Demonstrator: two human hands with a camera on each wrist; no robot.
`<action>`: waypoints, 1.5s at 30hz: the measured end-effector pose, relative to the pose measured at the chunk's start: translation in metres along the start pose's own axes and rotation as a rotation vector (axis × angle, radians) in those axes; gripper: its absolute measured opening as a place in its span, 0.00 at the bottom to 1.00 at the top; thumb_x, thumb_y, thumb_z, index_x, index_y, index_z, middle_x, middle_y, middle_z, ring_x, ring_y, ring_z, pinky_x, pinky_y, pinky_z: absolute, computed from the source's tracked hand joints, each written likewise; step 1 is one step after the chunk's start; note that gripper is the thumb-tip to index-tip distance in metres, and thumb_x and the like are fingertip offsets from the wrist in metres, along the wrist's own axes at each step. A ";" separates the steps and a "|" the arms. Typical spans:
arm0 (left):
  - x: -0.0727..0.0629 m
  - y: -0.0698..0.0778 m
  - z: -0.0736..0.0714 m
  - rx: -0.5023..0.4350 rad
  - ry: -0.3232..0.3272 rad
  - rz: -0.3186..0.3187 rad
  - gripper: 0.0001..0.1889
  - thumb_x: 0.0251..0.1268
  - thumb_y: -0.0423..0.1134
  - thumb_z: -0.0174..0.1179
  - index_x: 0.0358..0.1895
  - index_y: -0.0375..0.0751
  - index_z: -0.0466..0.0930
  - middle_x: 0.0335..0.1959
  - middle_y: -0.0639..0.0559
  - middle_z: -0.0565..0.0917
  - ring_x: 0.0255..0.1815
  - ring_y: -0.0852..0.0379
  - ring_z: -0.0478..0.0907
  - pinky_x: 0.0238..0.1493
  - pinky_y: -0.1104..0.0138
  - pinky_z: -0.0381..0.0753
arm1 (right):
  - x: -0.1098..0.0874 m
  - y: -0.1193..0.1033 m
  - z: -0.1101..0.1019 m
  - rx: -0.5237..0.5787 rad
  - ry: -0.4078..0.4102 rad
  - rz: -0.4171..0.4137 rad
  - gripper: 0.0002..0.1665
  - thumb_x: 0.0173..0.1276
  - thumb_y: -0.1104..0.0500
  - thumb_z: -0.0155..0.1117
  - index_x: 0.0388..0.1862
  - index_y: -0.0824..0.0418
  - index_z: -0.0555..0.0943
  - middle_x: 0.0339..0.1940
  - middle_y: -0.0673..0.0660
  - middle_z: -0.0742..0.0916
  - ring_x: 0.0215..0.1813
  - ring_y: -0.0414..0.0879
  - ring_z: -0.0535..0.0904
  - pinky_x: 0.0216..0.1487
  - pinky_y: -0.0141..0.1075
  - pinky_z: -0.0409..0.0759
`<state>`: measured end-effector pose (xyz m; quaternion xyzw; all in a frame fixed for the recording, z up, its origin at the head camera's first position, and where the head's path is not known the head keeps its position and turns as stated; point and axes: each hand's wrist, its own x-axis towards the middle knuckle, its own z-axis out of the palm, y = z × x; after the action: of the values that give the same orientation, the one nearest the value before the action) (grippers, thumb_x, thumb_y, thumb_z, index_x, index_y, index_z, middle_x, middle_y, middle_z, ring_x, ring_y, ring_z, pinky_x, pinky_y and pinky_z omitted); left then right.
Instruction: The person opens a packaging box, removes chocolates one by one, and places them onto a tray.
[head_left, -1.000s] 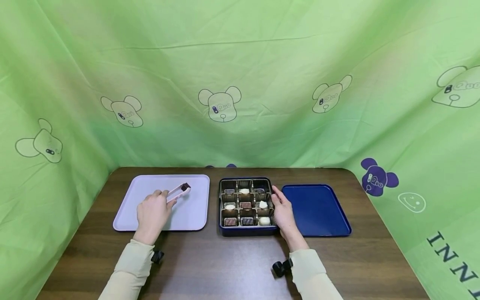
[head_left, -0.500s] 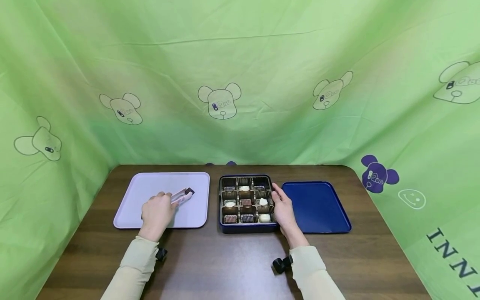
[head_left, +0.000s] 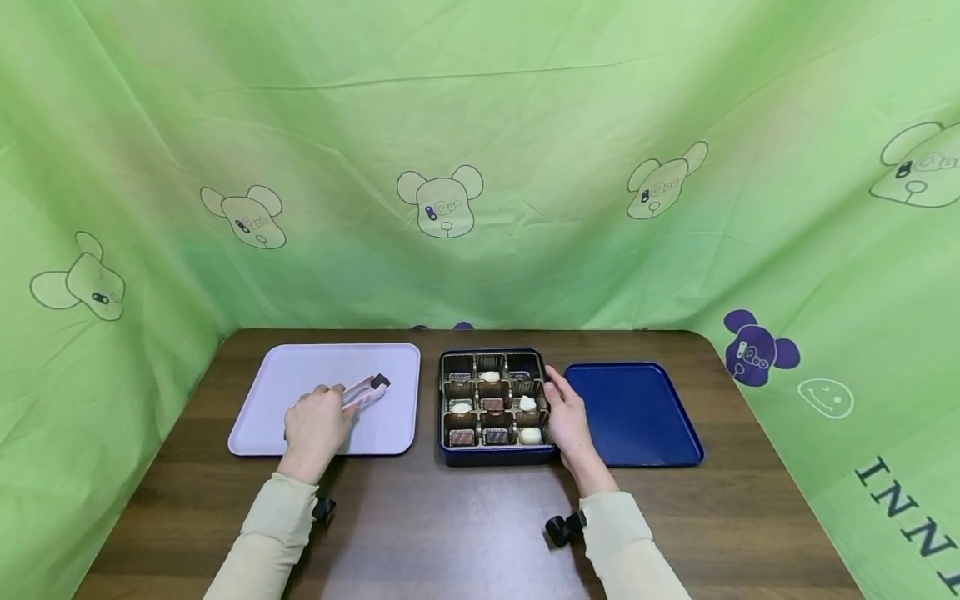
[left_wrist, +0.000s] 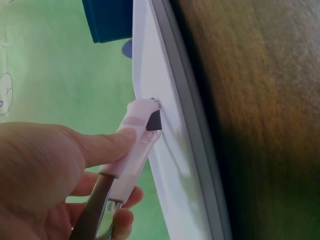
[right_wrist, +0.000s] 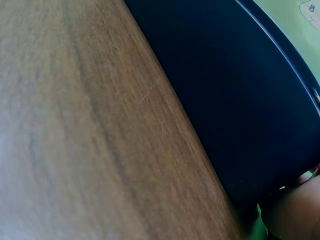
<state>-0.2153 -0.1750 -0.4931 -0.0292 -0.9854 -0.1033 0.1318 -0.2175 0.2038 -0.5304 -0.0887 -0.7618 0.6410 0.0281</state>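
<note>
In the head view my left hand (head_left: 316,427) holds a pair of small tongs (head_left: 363,393) over the lavender tray (head_left: 315,367). Between the tong tips is a dark square chocolate (head_left: 380,382), low at the tray surface. The left wrist view shows the thumb pressing the metal tongs, with their pale pink ends (left_wrist: 131,140) around the chocolate (left_wrist: 154,121). My right hand (head_left: 567,421) rests along the right side of a navy chocolate box (head_left: 498,457), fingers fairly straight. Several brown, dark and white chocolates (head_left: 493,404) sit in the box's divided insert.
A blue lid (head_left: 630,417) lies flat to the right of the box. Everything stands on a brown wooden table (head_left: 450,533). Behind it hangs a green cloth (head_left: 330,275) with bear drawings. The right wrist view shows mostly the box's dark side wall (right_wrist: 235,100).
My left hand has moved slightly right, carrying the tongs and dark chocolate lower toward the tray's right part, then stays nearly still. The right hand keeps its place on the box.
</note>
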 end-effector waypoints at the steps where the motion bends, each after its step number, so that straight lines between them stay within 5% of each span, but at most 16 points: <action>1: 0.000 0.000 -0.001 0.000 -0.001 -0.001 0.16 0.59 0.43 0.72 0.44 0.34 0.85 0.31 0.37 0.83 0.27 0.35 0.80 0.22 0.46 0.76 | 0.000 0.000 0.000 0.001 -0.001 0.000 0.28 0.85 0.56 0.44 0.80 0.59 0.62 0.80 0.65 0.63 0.81 0.61 0.53 0.78 0.56 0.52; 13: 0.003 0.008 -0.010 -0.029 0.096 0.047 0.20 0.55 0.46 0.76 0.45 0.36 0.86 0.32 0.38 0.85 0.27 0.35 0.81 0.22 0.45 0.77 | 0.001 0.002 -0.001 0.000 0.001 0.007 0.28 0.85 0.56 0.44 0.80 0.58 0.62 0.80 0.64 0.63 0.81 0.60 0.53 0.78 0.55 0.52; 22: 0.017 0.026 -0.020 -0.066 0.136 0.168 0.21 0.57 0.39 0.75 0.51 0.32 0.84 0.40 0.36 0.85 0.35 0.36 0.82 0.32 0.45 0.82 | -0.001 -0.002 -0.001 0.011 -0.004 0.016 0.29 0.85 0.55 0.44 0.80 0.60 0.62 0.80 0.65 0.63 0.81 0.60 0.53 0.78 0.55 0.51; 32: 0.033 0.055 -0.019 -0.097 0.273 0.364 0.22 0.66 0.43 0.69 0.60 0.40 0.82 0.47 0.42 0.87 0.42 0.40 0.85 0.33 0.47 0.84 | 0.000 0.001 0.000 0.005 0.003 0.006 0.28 0.84 0.56 0.45 0.79 0.59 0.63 0.80 0.65 0.64 0.81 0.61 0.54 0.77 0.56 0.53; 45: 0.059 0.112 -0.015 0.078 0.120 0.544 0.21 0.67 0.47 0.68 0.59 0.43 0.82 0.46 0.47 0.87 0.39 0.47 0.84 0.30 0.55 0.85 | 0.001 0.000 0.000 0.005 0.011 -0.005 0.28 0.84 0.57 0.46 0.79 0.61 0.63 0.79 0.66 0.65 0.80 0.61 0.55 0.77 0.54 0.54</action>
<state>-0.2593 -0.0667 -0.4413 -0.2814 -0.9351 -0.0278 0.2139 -0.2185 0.2042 -0.5309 -0.0903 -0.7603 0.6424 0.0342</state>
